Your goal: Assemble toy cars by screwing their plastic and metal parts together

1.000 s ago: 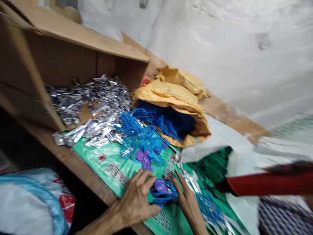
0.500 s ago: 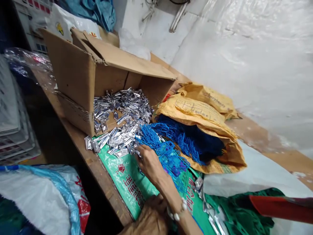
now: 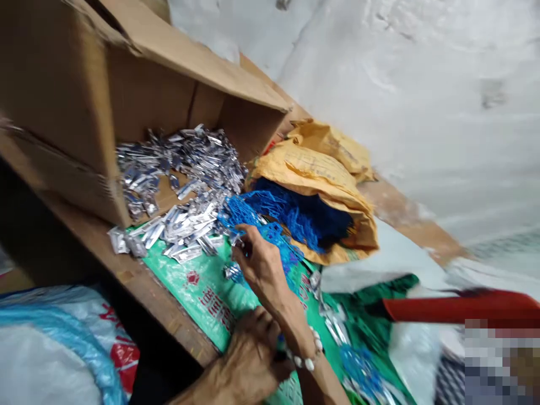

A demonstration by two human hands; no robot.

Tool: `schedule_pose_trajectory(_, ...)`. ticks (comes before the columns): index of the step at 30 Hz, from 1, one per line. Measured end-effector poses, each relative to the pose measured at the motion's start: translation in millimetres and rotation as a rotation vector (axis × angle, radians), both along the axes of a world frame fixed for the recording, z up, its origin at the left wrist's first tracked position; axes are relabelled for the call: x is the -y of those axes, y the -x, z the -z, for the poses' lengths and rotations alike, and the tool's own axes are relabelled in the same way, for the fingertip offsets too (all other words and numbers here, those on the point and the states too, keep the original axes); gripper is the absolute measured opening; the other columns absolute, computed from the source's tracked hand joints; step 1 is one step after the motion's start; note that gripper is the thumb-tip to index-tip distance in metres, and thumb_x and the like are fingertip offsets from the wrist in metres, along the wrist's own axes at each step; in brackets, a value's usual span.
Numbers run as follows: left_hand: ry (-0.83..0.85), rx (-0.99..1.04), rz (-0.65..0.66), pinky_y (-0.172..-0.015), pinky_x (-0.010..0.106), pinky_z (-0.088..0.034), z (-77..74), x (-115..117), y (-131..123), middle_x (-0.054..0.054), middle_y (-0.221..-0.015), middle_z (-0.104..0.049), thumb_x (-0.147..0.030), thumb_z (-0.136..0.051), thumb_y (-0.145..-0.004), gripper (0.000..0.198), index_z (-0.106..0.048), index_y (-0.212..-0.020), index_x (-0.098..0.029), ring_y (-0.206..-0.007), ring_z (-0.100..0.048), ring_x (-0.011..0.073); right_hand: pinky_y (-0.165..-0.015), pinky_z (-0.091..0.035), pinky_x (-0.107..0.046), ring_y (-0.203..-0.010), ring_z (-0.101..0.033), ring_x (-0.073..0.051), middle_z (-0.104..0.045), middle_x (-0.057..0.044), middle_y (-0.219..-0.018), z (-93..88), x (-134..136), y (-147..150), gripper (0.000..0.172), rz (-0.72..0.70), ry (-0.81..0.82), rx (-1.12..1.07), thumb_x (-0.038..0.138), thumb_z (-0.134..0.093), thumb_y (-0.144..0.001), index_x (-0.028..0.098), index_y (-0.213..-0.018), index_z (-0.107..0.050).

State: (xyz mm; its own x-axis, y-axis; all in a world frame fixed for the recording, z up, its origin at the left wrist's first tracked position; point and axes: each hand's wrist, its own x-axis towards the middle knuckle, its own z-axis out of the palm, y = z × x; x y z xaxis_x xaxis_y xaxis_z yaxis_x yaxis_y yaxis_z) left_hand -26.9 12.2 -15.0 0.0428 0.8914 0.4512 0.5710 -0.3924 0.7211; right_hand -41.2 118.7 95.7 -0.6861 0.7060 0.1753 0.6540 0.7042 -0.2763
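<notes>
My right hand (image 3: 264, 267), with a white-beaded bracelet, is curled above the green plastic sheet (image 3: 169, 275); whatever its fingers hold is too small to make out. Just below its fingertips lies a silver packet (image 3: 231, 272). My left hand (image 3: 253, 351) is lower and nearer, fingers bent round something hidden, with a bit of blue beside them. Silver packets (image 3: 189, 228) spill from an open cardboard box (image 3: 154, 84) onto the sheet. Blue netting (image 3: 270, 228) lies behind my right hand, against a yellow sack (image 3: 316, 169) with dark blue netting inside.
A wooden table edge (image 3: 164, 315) runs diagonally at the left, with a white and blue bag (image 3: 80, 326) below it. To the right are green cloth (image 3: 371, 320), a red strip-like object (image 3: 455, 308) and part of a person, blurred out. A pale wall (image 3: 400, 84) stands behind.
The view has shifted right and closer. My right hand has drawn back from the silver pile, and its fingers are bent higher. My left hand shows more fully. More blue netting is visible at the lower right.
</notes>
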Motion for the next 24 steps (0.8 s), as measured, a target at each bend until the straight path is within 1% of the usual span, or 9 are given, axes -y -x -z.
schedule_pose_trajectory(2, 0.043, 0.042, 0.014, -0.079, 0.044, -0.064, 3.3, 0, 1, 0.009, -0.101, -0.076, -0.050, -0.084, -0.077, 0.046, -0.069, -0.110, -0.022, -0.093, -0.072, 0.0304, -0.073, -0.052, -0.025, -0.076, -0.067, -0.013, -0.073, -0.001, -0.091, -12.0, 18, -32, 0.035, 0.126, 0.119, -0.277, 0.025, -0.056, -0.097, 0.021, -0.131, -0.061)
schedule_pose_trajectory(3, 0.063, 0.057, 0.020, -0.081, 0.047, -0.064, 2.8, 1, 2, 0.010, -0.102, -0.077, -0.047, -0.083, -0.078, 0.049, -0.068, -0.116, -0.021, -0.094, -0.072, 0.0317, -0.072, -0.053, -0.026, -0.074, -0.068, -0.013, -0.073, -0.001, -0.089, -15.8, 29, -50, 0.030, 0.208, 0.192, -0.450, 0.029, -0.062, -0.095, 0.022, -0.124, -0.066)
schedule_pose_trajectory(5, 0.091, 0.079, 0.033, -0.083, 0.047, -0.063, -0.7, 5, 6, 0.012, -0.105, -0.077, -0.040, -0.082, -0.079, 0.056, -0.064, -0.126, -0.017, -0.097, -0.073, 0.0320, -0.067, -0.054, -0.028, -0.068, -0.067, -0.014, -0.074, -0.001, -0.084, -18.2, 52, -87, 0.025, 0.423, 0.304, -0.726, 0.036, -0.074, -0.086, 0.022, -0.106, -0.072)
schedule_pose_trajectory(8, 0.131, 0.083, 0.059, -0.083, 0.047, -0.063, -7.8, 6, 13, 0.013, -0.104, -0.078, -0.034, -0.082, -0.079, 0.053, -0.066, -0.125, -0.014, -0.096, -0.073, 0.0321, -0.061, -0.052, -0.028, -0.064, -0.064, -0.015, -0.073, -0.002, -0.075, -8.8, 88, -133, 0.032, 0.732, 0.375, -0.891, 0.041, -0.086, -0.074, 0.020, -0.095, -0.075)
schedule_pose_trajectory(10, 0.152, 0.068, 0.087, -0.085, 0.047, -0.062, -11.6, 5, 16, 0.013, -0.105, -0.078, -0.032, -0.082, -0.078, 0.049, -0.069, -0.122, -0.015, -0.097, -0.073, 0.0323, -0.057, -0.050, -0.027, -0.061, -0.061, -0.015, -0.071, -0.002, -0.070, 3.3, 109, -150, 0.035, 0.850, 0.382, -0.942, 0.042, -0.089, -0.070, 0.018, -0.091, -0.075)
schedule_pose_trajectory(13, 0.176, 0.038, 0.146, -0.084, 0.045, -0.062, -15.3, 5, 19, 0.011, -0.100, -0.079, -0.032, -0.084, -0.075, 0.047, -0.072, -0.117, -0.016, -0.094, -0.073, 0.0312, -0.053, -0.046, -0.025, -0.056, -0.057, -0.013, -0.068, -0.001, -0.066, 22.0, 131, -160, 0.037, 0.928, 0.376, -0.980, 0.044, -0.088, -0.070, 0.017, -0.091, -0.075)
schedule_pose_trajectory(16, 0.200, 0.014, 0.197, -0.082, 0.041, -0.061, -17.5, 5, 21, 0.007, -0.096, -0.078, -0.034, -0.083, -0.074, 0.042, -0.075, -0.113, -0.019, -0.091, -0.073, 0.0288, -0.051, -0.045, -0.024, -0.056, -0.057, -0.012, -0.069, -0.001, -0.069, 32.6, 142, -162, 0.037, 0.969, 0.391, -1.014, 0.044, -0.087, -0.072, 0.017, -0.094, -0.075)
schedule_pose_trajectory(19, 0.221, -0.002, 0.225, -0.082, 0.039, -0.060, -18.6, 5, 23, 0.006, -0.097, -0.078, -0.036, -0.082, -0.076, 0.040, -0.075, -0.113, -0.020, -0.092, -0.073, 0.0273, -0.051, -0.046, -0.024, -0.057, -0.059, -0.013, -0.071, -0.002, -0.070, 34.7, 147, -162, 0.037, 0.971, 0.427, -1.041, 0.044, -0.088, -0.071, 0.017, -0.093, -0.074)
schedule_pose_trajectory(24, 0.228, -0.019, 0.268, -0.084, 0.038, -0.060, -17.6, 3, 25, 0.007, -0.101, -0.078, -0.033, -0.083, -0.074, 0.050, -0.073, -0.121, -0.017, -0.095, -0.073, 0.0267, -0.052, -0.049, -0.023, -0.056, -0.059, -0.011, -0.070, -0.001, -0.067, 35.4, 147, -156, 0.035, 0.932, 0.494, -1.076, 0.043, -0.088, -0.070, 0.018, -0.090, -0.075)
